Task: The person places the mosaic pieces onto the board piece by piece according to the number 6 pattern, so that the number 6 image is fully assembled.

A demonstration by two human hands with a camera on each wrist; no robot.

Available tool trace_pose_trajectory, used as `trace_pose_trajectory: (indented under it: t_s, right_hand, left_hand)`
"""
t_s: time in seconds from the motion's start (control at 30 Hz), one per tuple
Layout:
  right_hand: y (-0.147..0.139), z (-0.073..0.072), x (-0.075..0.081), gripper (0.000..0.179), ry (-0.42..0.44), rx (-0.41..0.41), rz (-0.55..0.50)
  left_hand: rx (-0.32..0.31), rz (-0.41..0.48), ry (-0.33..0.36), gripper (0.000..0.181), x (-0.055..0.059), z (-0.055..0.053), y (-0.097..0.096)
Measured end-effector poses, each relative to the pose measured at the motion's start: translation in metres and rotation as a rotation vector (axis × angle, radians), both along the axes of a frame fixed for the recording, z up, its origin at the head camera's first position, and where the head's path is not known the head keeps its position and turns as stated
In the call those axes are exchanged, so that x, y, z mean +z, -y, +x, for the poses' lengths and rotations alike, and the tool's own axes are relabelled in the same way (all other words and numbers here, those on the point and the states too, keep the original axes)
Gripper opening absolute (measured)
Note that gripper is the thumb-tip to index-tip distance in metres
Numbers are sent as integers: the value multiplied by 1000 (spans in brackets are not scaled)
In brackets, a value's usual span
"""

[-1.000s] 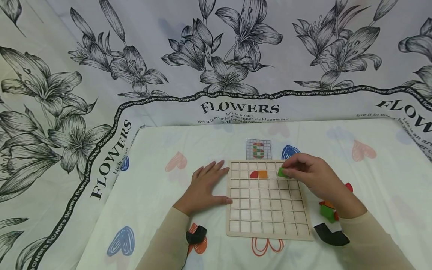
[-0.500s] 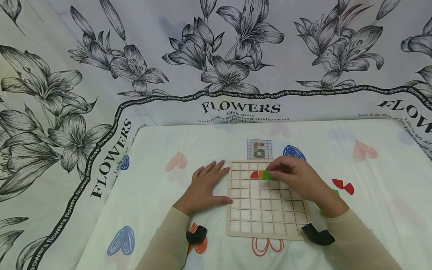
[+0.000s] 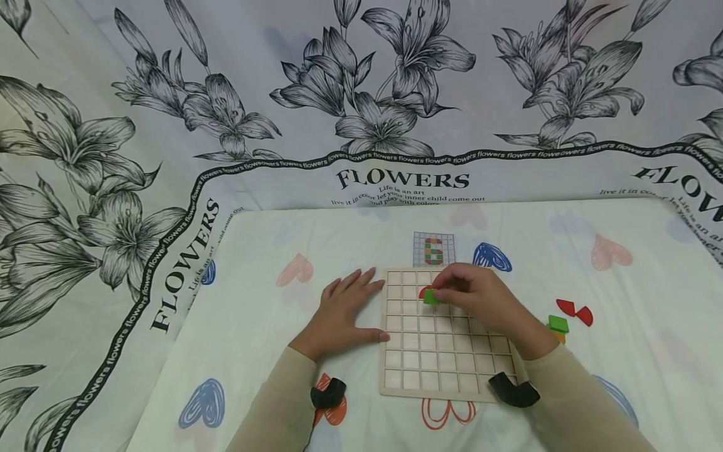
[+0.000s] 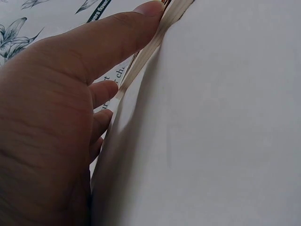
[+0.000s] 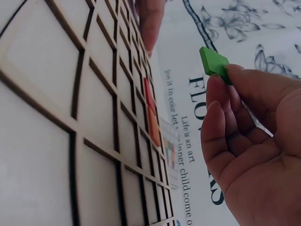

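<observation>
My right hand [image 3: 480,298] pinches a green square tile [image 5: 214,63] between thumb and fingertips, above the wooden grid board [image 3: 429,380]. In the head view the tile overlaps a red quarter-round piece [image 3: 422,292] set in the second row. Beside that red piece an orange square [image 5: 153,125] lies in its cell, seen in the right wrist view but hidden by the hand in the head view. My left hand [image 3: 344,314] is spread at the board's left edge, thumb and fingertips touching it; the left wrist view shows the thumb [image 4: 127,30] against the board's side.
A printed card [image 3: 433,250] with a coloured figure on a grid lies behind the board. Right of the board are two red quarter-round pieces [image 3: 573,311], a green square [image 3: 558,324] and an orange piece [image 3: 559,337] partly under the right sleeve. A flowered cloth hangs at the back.
My right hand has carried the green tile leftward across the board, from the right side to over the red and orange pieces. The left hand has stayed in place.
</observation>
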State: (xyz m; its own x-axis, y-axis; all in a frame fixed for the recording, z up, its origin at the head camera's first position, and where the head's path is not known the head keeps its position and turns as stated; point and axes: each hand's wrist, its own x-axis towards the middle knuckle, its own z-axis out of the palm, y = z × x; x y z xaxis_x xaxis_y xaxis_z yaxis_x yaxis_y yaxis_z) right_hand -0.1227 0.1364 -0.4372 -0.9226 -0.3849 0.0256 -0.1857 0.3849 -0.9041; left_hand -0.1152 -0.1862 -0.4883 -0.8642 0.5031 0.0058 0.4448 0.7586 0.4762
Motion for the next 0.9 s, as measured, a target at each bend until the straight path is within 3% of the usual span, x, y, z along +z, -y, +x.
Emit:
trace_pose_trajectory:
  t_s: [0.37,0.9]
  right_hand:
    - [5,1,-21,12,30,29,72]
    - [7,0,-26,16,-39,53,153]
  left_hand:
    - [-4,-4,-6,102,1,0,-1]
    - [-10,3,-4,102,2,-1,0]
